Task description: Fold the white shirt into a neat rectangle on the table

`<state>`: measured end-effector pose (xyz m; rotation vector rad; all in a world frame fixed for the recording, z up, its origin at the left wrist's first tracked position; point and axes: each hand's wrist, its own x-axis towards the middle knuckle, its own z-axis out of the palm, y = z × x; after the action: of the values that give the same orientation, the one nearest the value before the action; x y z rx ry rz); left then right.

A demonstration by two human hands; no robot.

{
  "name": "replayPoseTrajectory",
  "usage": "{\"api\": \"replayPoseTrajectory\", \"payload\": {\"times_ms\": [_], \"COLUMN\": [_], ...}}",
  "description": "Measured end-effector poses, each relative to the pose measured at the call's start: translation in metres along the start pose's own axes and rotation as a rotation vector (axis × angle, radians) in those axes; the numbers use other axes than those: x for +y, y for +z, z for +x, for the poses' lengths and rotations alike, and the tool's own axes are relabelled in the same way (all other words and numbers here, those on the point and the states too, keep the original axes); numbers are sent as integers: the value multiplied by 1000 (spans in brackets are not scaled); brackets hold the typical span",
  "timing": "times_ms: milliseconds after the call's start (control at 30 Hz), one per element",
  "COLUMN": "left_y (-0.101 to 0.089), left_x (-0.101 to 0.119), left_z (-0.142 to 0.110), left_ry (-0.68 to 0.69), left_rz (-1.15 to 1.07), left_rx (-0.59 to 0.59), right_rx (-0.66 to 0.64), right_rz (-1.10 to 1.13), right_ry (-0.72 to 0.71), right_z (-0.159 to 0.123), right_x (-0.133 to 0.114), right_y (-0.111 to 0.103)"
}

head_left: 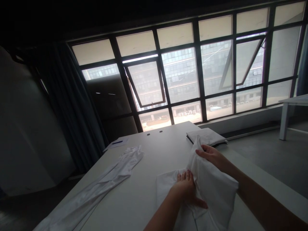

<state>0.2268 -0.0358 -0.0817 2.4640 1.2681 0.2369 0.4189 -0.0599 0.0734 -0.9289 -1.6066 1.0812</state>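
Observation:
Both my hands are on a crumpled white cloth garment (211, 189) lying on the white table (158, 150). My left hand (185, 189) grasps its near part, with the fingers pointing up and the thumb lower down. My right hand (209, 154) holds a raised fold of the fabric, which peaks near my fingers. A long white garment (98, 186) lies flattened and twisted along the table's left side. Beyond my hands, a folded white garment (205, 136) rests at the far edge of the table.
A sheet of paper (116, 143) with a blue pen (117, 142) lies at the table's far left. Beyond the table are a large window (180, 73) and a dark curtain (72, 106). A grey floor (269, 160) extends to the right, with a white side table (291, 106) there.

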Motion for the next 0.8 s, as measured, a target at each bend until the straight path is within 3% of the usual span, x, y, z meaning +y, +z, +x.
{"api": "replayPoseTrajectory", "payload": {"times_ms": [133,233,400,500,633,800], "left_y": [11,3,-35,-44,-29,-15], "left_x": [18,17,-11,-37,-72,-91], "left_z": [18,9,-57,-103,-140,-145], "left_ry": [52,61,72,-3,-44,-37], "left_rz": [-73,-165,-228,-140,-153,-340], "left_rx": [60,147,263,300,418,607], "right_rx": [17,28,35,31,-20,-78], "right_rz": [-44,-15,-6,-39,-137,-411], "right_ry": [-47,-29,6,-13,-1,59], "right_z": [7,8,7,10,19,29], "right_x": [7,8,10,13,17,29], "right_y": [-4,-12,-22,-17,8,74]}}
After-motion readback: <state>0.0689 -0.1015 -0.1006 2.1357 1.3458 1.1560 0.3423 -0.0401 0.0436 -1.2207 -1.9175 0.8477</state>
